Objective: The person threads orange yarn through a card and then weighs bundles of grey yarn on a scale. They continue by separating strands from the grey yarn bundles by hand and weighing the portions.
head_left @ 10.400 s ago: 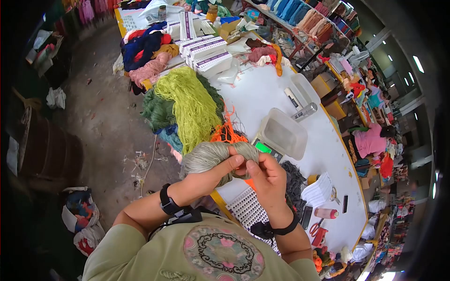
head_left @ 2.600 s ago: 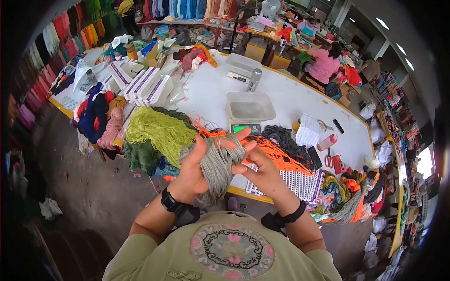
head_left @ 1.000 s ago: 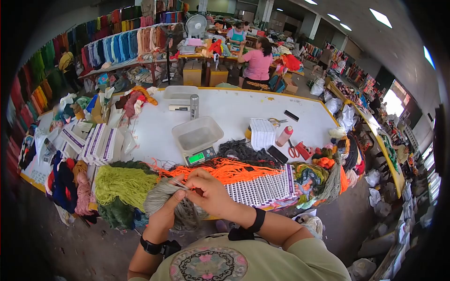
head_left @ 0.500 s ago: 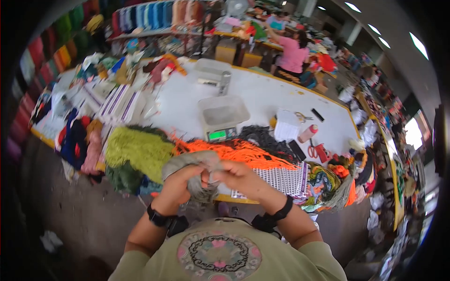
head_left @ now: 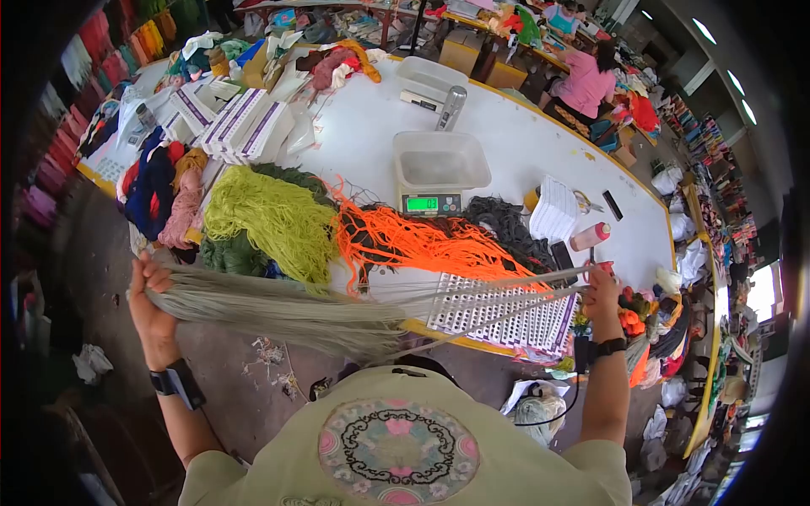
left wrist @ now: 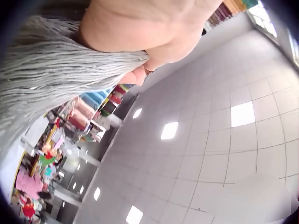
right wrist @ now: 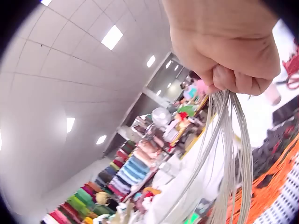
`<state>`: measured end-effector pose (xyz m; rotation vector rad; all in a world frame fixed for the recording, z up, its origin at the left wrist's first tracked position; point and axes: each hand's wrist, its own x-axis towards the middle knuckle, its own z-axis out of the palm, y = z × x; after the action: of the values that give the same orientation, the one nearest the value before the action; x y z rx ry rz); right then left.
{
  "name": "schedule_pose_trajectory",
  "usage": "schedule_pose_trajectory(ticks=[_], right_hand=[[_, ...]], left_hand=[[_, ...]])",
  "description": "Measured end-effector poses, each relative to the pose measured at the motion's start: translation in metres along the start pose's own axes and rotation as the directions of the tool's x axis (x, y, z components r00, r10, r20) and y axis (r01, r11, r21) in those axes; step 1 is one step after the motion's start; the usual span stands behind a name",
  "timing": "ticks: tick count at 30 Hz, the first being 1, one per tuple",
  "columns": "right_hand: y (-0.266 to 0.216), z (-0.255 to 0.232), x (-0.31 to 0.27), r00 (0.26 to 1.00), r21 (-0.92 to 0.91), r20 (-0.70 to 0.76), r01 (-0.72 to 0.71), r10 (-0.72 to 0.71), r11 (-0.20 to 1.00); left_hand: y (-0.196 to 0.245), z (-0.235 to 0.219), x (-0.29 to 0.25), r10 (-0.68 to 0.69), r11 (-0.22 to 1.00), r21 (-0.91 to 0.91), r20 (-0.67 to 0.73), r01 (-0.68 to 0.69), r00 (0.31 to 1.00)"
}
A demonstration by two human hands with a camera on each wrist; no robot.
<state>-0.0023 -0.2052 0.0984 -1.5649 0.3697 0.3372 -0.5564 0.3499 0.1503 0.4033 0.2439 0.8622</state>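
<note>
A long skein of grey yarn [head_left: 278, 308] stretches between my two hands in front of my body. At its left end my left hand [head_left: 153, 299] grips the thick bundle; the left wrist view has the strands [left wrist: 56, 70] running out from under the fingers. Far to the right, my right hand [head_left: 601, 295] is curled round a few thinner strands, pulled taut. In the right wrist view those strands [right wrist: 229, 154] hang below the fist [right wrist: 229, 74]. The bundle sags a little in the middle, over the table's front edge.
Lime-green yarn [head_left: 270, 219] and orange yarn [head_left: 430, 240] lie along the table front. Behind them stands a scale [head_left: 430, 203] with a plastic tub [head_left: 443, 173]. A purple-edged punched card sheet [head_left: 506, 312] lies beneath the strands. A person in pink [head_left: 582, 80] sits across the table.
The grey yarn was a compact coil worked by both hands close together. Now the hands have spread wide apart, left and right, and the skein is drawn out long between them.
</note>
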Motion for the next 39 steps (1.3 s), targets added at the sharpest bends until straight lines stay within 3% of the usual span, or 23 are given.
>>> schedule_pose_trajectory(ticks=[4,5,6,8,9,10,11,12,14,16,17,18,19,21,24,25,27,31,33,35,37,39], right_hand=[[-0.008,-0.080,0.083,0.994,0.062,-0.092,0.066,-0.060,0.996],[-0.013,-0.097,0.102,0.975,0.076,-0.193,0.127,-0.110,0.989],[-0.012,-0.105,0.113,0.943,0.083,-0.293,0.189,-0.157,0.979],[-0.007,-0.103,0.128,0.937,0.067,-0.289,0.223,-0.195,0.973],[-0.010,-0.094,0.130,0.928,0.060,-0.285,0.266,-0.239,0.962],[-0.011,-0.089,0.126,0.982,-0.019,-0.049,0.182,-0.183,0.983],[-0.018,-0.057,0.111,0.995,0.061,0.044,0.084,-0.087,0.995],[-0.027,-0.022,0.087,0.987,0.037,0.084,0.131,-0.134,0.991],[-0.055,0.040,0.040,0.968,0.032,0.152,0.197,-0.200,0.980],[-0.086,0.086,0.004,0.880,0.079,0.317,0.347,-0.353,0.935],[-0.101,0.102,-0.002,0.872,0.086,0.331,0.353,-0.361,0.932],[-0.115,0.116,-0.005,0.734,0.181,0.463,0.471,-0.497,0.863],[-0.130,0.129,-0.010,0.559,0.288,0.562,0.558,-0.609,0.778],[-0.163,0.157,-0.025,0.464,0.496,0.578,0.453,-0.671,0.741],[-0.209,0.200,-0.038,0.298,0.579,0.599,0.480,-0.743,0.659],[-0.222,0.213,-0.039,0.241,0.614,0.594,0.481,-0.767,0.626],[-0.241,0.237,-0.046,0.197,0.637,0.571,0.506,-0.797,0.582],[-0.241,0.287,-0.018,0.196,0.661,0.572,0.465,-0.797,0.589],[-0.211,0.315,0.012,0.295,0.579,0.572,0.516,-0.765,0.631],[-0.159,0.339,0.047,0.376,0.348,0.636,0.639,-0.674,0.685],[-0.091,0.356,0.099,0.408,0.084,0.754,0.717,-0.514,0.692],[-0.030,0.364,0.117,0.494,-0.289,0.769,0.835,-0.406,0.468]], left_hand=[[0.081,-0.072,0.012,0.227,0.968,0.139,-0.139,-0.208,0.964],[0.096,-0.086,0.013,0.317,0.935,0.224,-0.180,-0.275,0.931],[0.108,-0.098,0.012,0.319,0.934,0.227,-0.188,-0.275,0.929],[0.119,-0.111,0.012,0.440,0.896,0.249,-0.395,-0.367,0.806],[0.104,-0.104,0.009,0.451,0.891,0.247,-0.393,-0.381,0.801],[0.083,-0.098,0.007,0.408,0.913,0.212,-0.457,-0.349,0.790],[0.060,-0.087,0.006,0.366,0.930,0.170,-0.514,-0.326,0.776],[0.041,-0.083,0.006,0.394,0.916,0.281,-0.505,-0.285,0.768],[-0.013,-0.014,0.008,0.430,0.903,0.245,-0.520,-0.354,0.738],[-0.043,0.021,0.006,0.452,0.889,0.216,-0.547,-0.403,0.705],[-0.051,0.027,0.004,0.499,0.866,0.278,-0.461,-0.415,0.734],[-0.059,0.032,0.002,0.534,0.840,0.337,-0.372,-0.425,0.759],[-0.069,0.039,0.000,0.538,0.838,0.334,-0.374,-0.431,0.756],[-0.087,0.056,-0.008,0.512,0.834,0.389,-0.282,-0.391,0.812],[-0.113,0.065,-0.019,0.505,0.779,0.522,-0.192,-0.348,0.842],[-0.122,0.068,-0.024,0.494,0.785,0.523,-0.204,-0.332,0.845],[-0.140,0.072,-0.033,0.462,0.776,0.574,-0.236,-0.261,0.855],[-0.172,0.070,-0.047,0.427,0.780,0.602,-0.314,-0.170,0.848],[-0.187,0.071,-0.051,0.387,0.809,0.575,-0.358,-0.126,0.850],[-0.201,0.075,-0.051,0.381,0.785,0.612,-0.362,-0.091,0.851],[-0.217,0.078,-0.052,0.377,0.758,0.650,-0.371,-0.053,0.849],[-0.233,0.080,-0.050,0.363,0.735,0.678,-0.389,-0.004,0.846]])
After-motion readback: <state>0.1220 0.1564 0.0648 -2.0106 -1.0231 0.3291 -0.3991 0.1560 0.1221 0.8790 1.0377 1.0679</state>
